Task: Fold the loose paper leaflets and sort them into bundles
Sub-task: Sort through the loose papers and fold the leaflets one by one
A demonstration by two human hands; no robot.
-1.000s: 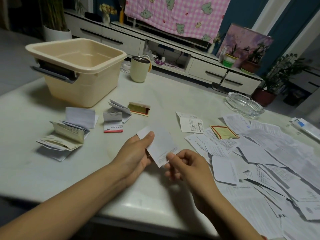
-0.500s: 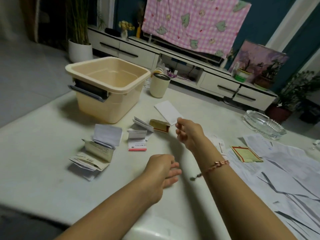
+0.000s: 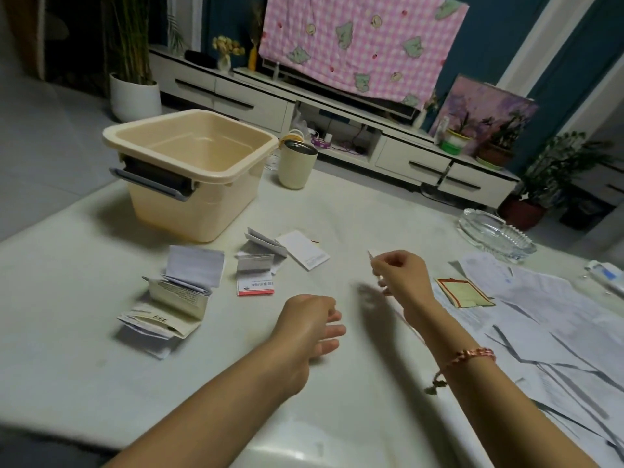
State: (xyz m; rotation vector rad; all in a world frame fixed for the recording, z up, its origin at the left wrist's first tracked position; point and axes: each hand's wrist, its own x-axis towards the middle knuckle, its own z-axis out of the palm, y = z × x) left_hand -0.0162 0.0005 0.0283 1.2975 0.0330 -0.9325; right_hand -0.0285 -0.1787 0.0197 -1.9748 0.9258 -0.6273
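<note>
Diagonally, folded leaflet [image 3: 305, 249] lies far-left to near-right; left fingers [image 3: 332, 331] relaxed, right fingers [image 3: 391, 262] unclear.

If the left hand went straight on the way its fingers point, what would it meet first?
Likely the right forearm, near the wrist: the left hand points rightward toward it, though depth is unclear.

Head-worn wide view, angled forward-down, close over table [image 3: 371, 214]

Folded white leaflet [image 3: 306, 250] beside small bundle [image 3: 257, 265]
</note>
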